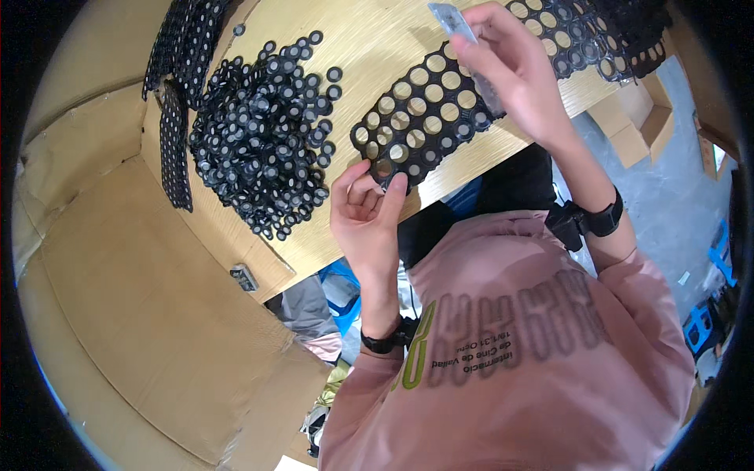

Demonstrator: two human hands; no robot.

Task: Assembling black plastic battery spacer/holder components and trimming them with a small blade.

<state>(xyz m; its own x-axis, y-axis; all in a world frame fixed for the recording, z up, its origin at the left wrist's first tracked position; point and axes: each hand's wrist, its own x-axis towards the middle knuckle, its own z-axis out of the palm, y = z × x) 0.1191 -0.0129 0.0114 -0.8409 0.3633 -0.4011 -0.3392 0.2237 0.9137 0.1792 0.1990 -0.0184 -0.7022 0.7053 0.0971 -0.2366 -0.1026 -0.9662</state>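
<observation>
My left hand (367, 216) pinches the near left corner of a black sheet (446, 143) between thumb and fingers. Rows of round holes run through this sheet; many are open, while several along its near edge hold black discs with grey centres. Raised over the sheet's far right part, my right hand (522, 78) grips a flat, greyish strip-shaped tool (453, 22). One end of the tool sticks up past the fingers and the other reaches down to the sheet. The tool's exact kind cannot be made out.
A large pile of loose black discs (255, 141) covers the table's left part. More perforated black sheets (174, 149) stand at the left edge, and others lie at the far right. A big cardboard box (141, 275) is on the left; a small open carton (636, 118) sits on the right.
</observation>
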